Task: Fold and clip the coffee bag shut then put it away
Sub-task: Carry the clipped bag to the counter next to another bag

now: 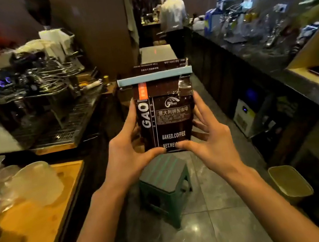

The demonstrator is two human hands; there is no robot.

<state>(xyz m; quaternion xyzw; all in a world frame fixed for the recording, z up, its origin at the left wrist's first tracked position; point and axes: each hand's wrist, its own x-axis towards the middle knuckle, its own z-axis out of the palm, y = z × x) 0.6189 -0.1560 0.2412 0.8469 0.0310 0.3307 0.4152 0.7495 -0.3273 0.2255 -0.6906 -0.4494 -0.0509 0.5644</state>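
Note:
A dark brown coffee bag [171,117] with white lettering is held upright in mid-air in front of me, above the aisle floor. Its top is folded over, and a long light-blue clip [154,76] runs across the fold. My left hand [125,144] grips the bag's left side and lower edge, thumb on the front. My right hand [208,132] holds the right side the same way, thumb near the bottom print.
A green plastic stool [164,184] stands on the tiled floor right below the bag. An espresso machine [27,99] and a wooden tray [43,210] with a glass jug sit on the left counter. A dark counter [270,67] runs along the right, a bin [290,184] beneath it. A person [172,19] stands far down the aisle.

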